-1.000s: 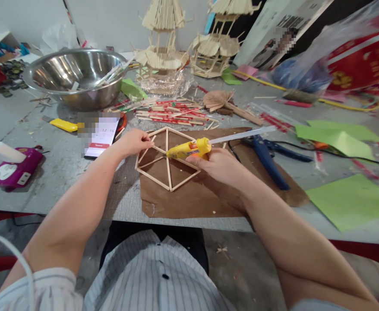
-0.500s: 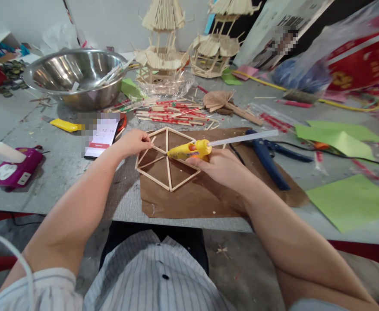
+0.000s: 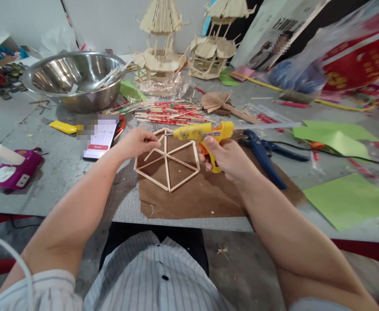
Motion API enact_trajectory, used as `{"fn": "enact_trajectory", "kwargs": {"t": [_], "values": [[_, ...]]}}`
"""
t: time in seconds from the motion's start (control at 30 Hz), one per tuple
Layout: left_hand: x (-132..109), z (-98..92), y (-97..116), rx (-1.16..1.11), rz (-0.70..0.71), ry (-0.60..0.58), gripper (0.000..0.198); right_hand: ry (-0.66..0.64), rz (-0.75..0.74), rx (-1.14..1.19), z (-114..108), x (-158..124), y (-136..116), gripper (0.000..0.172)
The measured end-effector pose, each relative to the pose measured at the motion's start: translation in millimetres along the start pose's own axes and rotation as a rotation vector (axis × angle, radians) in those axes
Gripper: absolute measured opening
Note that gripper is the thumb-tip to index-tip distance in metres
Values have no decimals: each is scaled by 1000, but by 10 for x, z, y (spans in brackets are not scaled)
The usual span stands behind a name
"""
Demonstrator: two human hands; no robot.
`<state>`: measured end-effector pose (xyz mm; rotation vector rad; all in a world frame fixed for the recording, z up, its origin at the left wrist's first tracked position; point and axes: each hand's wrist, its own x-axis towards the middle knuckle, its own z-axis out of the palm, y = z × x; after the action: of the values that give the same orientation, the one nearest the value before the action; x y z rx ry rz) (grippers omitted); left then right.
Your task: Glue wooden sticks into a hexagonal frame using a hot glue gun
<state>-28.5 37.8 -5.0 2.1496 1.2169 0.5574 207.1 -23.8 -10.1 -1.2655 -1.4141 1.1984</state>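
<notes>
My right hand (image 3: 230,157) is wrapped round the grip of a yellow hot glue gun (image 3: 196,131), with a clear glue stick (image 3: 267,125) jutting from its back. The gun's nozzle points left, above the far corner of a hexagonal frame of wooden sticks (image 3: 182,180) with spokes meeting at its centre. My left hand (image 3: 139,143) is closed in a pinch on a short wooden stick (image 3: 150,153), held slanting over the frame's upper-left part. Beneath the frame lies a brown sheet (image 3: 189,205).
Blue cutters (image 3: 265,162) lie right of the glue gun. A phone (image 3: 100,140) and yellow knife (image 3: 63,126) are on the left. Behind stand a metal bowl (image 3: 79,101), red-marked sticks (image 3: 173,113) and two stick pagodas (image 3: 162,62) (image 3: 209,56). Green paper (image 3: 351,201) lies right.
The glue gun has risen from the frame's centre and swung up and right, its nozzle now near the far corner. My left hand has shifted slightly right with the short stick.
</notes>
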Motion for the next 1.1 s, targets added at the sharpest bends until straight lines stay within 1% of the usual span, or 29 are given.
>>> {"fn": "enact_trajectory", "kwargs": {"t": [0.27, 0.57, 0.67, 0.77, 0.83, 0.9, 1.0, 1.1], "values": [[-9, -4, 0, 2, 35, 3, 27, 9, 14, 37, 13, -13, -23, 53], [1, 9, -23, 1, 45, 13, 26, 19, 17, 17, 9, -13, -27, 55], [1, 8, -20, -5, 37, 25, 26, 16, 11, -4, -5, -8, -17, 55], [-4, 3, -3, -39, 12, 69, 24, 20, 12, -30, -9, -2, 5, 54], [-7, 3, 13, -105, -38, 107, 24, 32, 1, -39, 3, 4, 27, 54], [-9, 8, 28, -236, -114, 139, 23, 48, -36, -39, 23, 7, 54, 54], [-4, 15, 40, -491, -217, 171, 21, 51, -121, -54, 54, 1, 106, 56], [4, 10, 33, -682, -281, 201, 20, 25, -222, -120, 61, -18, 169, 55]]}}
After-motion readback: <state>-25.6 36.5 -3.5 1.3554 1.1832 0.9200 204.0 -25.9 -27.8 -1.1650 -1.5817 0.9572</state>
